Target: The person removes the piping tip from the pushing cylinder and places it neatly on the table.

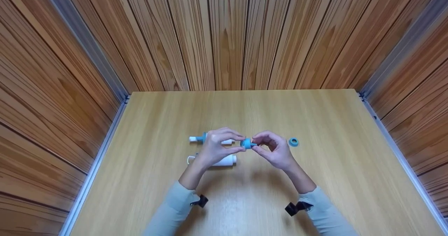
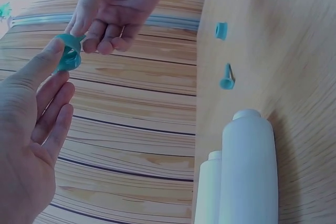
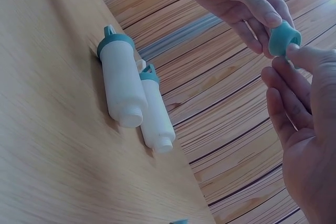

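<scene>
Above the tabletop, both hands meet at a small hollow teal cap (image 1: 247, 144). My left hand (image 1: 217, 146) pinches its left side between thumb and fingertips. From the right, my right hand (image 1: 276, 150) grips its narrower end with thumb and index finger. The cap's round opening shows in the left wrist view, with the other fingers loosely bent below it. Under the left hand lie two white bottles, the nearer bottle (image 3: 123, 77) thicker and the farther bottle (image 3: 157, 114) slimmer. Both wear teal collars with loops; the left hand partly covers them in the head view.
A teal ring (image 1: 293, 141) lies on the table right of the hands. Close to it in the left wrist view lies a small teal funnel-shaped piece (image 2: 227, 81). Wood-panelled walls (image 1: 227, 36) rise behind the table (image 1: 157, 117) and along both sides.
</scene>
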The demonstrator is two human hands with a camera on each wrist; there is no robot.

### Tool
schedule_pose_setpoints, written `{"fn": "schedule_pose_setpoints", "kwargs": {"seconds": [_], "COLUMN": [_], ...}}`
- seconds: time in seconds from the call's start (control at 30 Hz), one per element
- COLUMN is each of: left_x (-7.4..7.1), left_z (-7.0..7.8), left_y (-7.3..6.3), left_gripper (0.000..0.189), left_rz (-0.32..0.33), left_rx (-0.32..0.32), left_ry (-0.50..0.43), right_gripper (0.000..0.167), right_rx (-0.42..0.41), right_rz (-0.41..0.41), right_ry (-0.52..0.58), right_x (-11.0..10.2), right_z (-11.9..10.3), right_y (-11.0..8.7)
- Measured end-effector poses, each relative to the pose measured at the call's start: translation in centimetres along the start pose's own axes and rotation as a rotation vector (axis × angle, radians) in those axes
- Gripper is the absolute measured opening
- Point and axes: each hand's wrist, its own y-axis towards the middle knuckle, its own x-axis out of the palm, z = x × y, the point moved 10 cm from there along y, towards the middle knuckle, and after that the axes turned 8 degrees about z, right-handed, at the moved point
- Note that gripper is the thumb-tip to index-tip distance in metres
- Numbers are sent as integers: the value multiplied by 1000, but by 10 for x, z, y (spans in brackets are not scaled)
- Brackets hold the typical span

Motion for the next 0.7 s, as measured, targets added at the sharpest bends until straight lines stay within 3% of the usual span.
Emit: {"fn": "schedule_pose_setpoints", "kwargs": {"seconds": [0.23, 0.7], "left_x": [-3, 6], "left_z": [5, 2], "left_y": [3, 4], "left_gripper": [27, 29], "left_rz": [15, -38], "left_rx": [26, -12], "left_ry": [11, 1], "right_gripper": [39, 43], "right_rx": [-3, 7], "right_rz": [-16, -19], "right_ry": [-9, 7], "right_x": [0, 4], "right_z": [0, -2], "right_y": [1, 1]}}
